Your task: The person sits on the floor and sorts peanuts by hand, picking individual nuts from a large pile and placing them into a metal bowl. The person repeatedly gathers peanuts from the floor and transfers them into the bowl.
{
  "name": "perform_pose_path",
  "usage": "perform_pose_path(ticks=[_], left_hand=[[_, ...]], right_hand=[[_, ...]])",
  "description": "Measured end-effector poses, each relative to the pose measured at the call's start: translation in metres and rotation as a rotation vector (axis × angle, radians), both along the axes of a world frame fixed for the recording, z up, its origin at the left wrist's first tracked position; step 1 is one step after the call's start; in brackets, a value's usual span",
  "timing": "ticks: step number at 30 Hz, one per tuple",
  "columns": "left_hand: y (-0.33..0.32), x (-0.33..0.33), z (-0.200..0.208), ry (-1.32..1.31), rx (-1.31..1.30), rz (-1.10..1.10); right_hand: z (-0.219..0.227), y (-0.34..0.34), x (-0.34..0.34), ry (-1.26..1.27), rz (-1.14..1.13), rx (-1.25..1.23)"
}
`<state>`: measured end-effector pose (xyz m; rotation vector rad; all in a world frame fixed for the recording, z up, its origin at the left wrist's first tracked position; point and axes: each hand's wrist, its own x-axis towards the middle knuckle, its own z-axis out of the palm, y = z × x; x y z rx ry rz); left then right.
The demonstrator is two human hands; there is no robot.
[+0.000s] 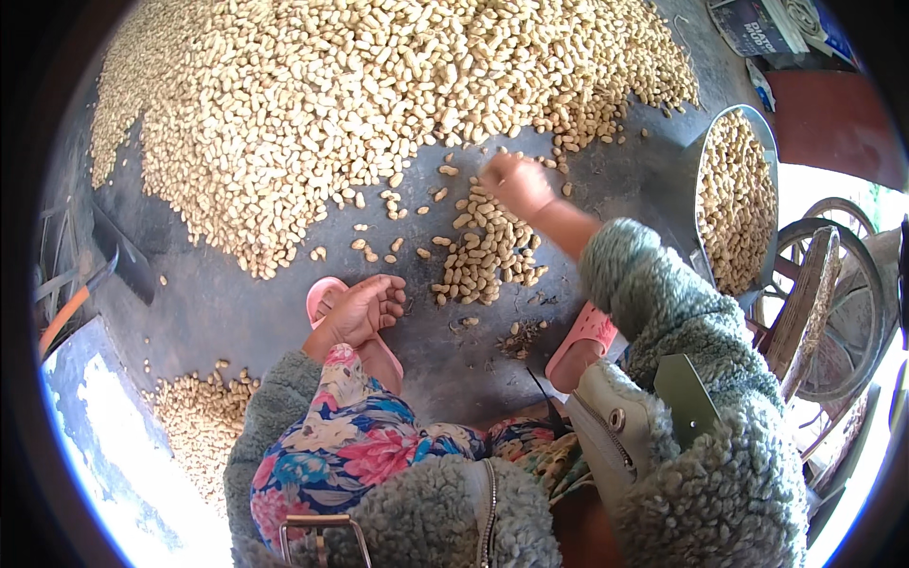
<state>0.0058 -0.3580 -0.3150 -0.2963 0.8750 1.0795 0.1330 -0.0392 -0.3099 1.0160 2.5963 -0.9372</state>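
My right hand (516, 186) is over the far end of a small pile of unshelled peanuts (481, 265) on the dark floor. Its fingers are curled closed, and what they hold, if anything, is hidden. By my left knee hangs my left hand (367, 310), its fingers loosely bent and apart, with nothing visible in it. A much larger heap of peanuts (360, 95) spreads across the far side, and several loose ones lie between it and the small pile.
A metal pan of peanuts (737, 199) stands at the right, beside a wheeled cart (833, 284). More peanuts (199, 417) lie at the lower left. A shovel-like blade (123, 256) and an orange handle (64, 322) are at the left. Bits of debris (521, 339) lie between my pink sandals (595, 329).
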Motion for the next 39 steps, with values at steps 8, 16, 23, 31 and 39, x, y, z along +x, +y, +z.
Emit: perform_pose_path(ticks=[8, 16, 23, 31, 39], left_hand=[[0.004, -0.002, 0.001, -0.26, 0.043, 0.074], [-0.004, 0.006, -0.003, -0.133, -0.029, -0.016], [-0.01, 0.013, -0.004, -0.057, -0.044, -0.054], [-0.006, 0.017, -0.007, -0.095, 0.008, -0.088], [0.008, 0.023, 0.014, -0.143, -0.027, -0.039]], right_hand=[[0.03, -0.049, -0.005, 0.303, 0.063, -0.032], [-0.016, 0.076, 0.062, 0.016, -0.037, 0.326], [0.02, 0.098, 0.051, 0.122, -0.053, 0.084], [0.004, 0.067, 0.083, -0.077, 0.2, 0.141], [0.021, -0.04, 0.046, -0.056, 0.13, -0.198]])
